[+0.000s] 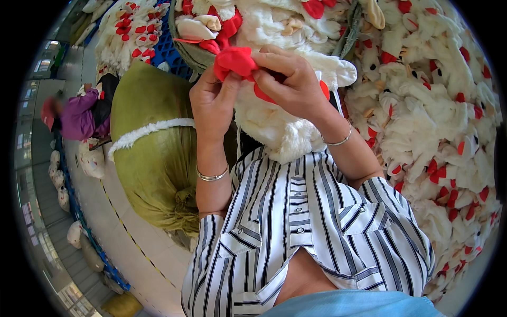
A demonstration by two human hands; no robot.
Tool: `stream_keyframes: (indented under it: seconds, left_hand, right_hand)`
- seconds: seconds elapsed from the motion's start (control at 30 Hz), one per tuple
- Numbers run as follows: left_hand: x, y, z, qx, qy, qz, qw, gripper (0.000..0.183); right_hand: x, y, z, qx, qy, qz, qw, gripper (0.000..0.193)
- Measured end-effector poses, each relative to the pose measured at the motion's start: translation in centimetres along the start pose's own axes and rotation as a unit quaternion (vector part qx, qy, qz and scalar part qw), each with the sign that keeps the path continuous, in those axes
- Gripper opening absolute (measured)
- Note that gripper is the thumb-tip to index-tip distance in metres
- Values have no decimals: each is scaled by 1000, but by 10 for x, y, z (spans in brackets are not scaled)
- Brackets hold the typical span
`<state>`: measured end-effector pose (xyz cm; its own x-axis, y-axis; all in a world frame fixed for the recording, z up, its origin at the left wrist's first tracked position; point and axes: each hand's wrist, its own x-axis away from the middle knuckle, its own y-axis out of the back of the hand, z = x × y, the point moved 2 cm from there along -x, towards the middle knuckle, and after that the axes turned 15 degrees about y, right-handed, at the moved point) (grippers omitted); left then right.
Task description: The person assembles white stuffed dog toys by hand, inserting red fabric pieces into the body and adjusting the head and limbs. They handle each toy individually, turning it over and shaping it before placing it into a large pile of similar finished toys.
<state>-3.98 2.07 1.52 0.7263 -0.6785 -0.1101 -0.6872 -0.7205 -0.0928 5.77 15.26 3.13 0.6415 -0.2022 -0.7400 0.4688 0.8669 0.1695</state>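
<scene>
A white plush toy skin (272, 124) hangs from my hands down to my lap, with furry fabric and red parts. Its red fabric piece (235, 61) is pinched between both hands. My left hand (214, 98) grips the lower left side of it, thumb in front. From the right, my right hand (290, 79) pinches its edge between thumb and fingers. More red fabric shows under my right hand. A white stuffed-looking limb sticks out beyond that hand.
Ahead is an open green sack (185, 53) of white and red plush skins. A full olive sack (150, 111) stands close at my left. A large heap of plush skins (412, 127) fills the right. Far left, a person in purple (79, 116) sits by bundles.
</scene>
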Motion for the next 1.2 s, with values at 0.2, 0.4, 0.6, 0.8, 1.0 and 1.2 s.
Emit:
stream_keyframes:
  seconds: [0.2,0.4,0.6,0.8,1.0,1.2]
  left_hand:
    - [2,5,4,5,-12,24,1000,24]
    - [3,1,3,6,41,46,998,15]
    - [0,18,-7,-58,46,-13,997,10]
    - [1,13,-2,-28,8,-54,998,11]
    - [7,-6,-4,-116,-14,-39,992,19]
    - [13,-14,-15,-197,-82,22,977,22]
  right_hand:
    - [4,3,-6,-151,-119,-45,980,21]
    - [5,11,-13,-159,-203,30,966,13]
    - [8,44,-24,-83,-213,-60,972,10]
    - [18,28,-23,-59,-145,-208,966,23]
    - [37,-11,8,-185,-165,-43,968,21]
    - [29,-5,-2,-127,-187,-109,968,17]
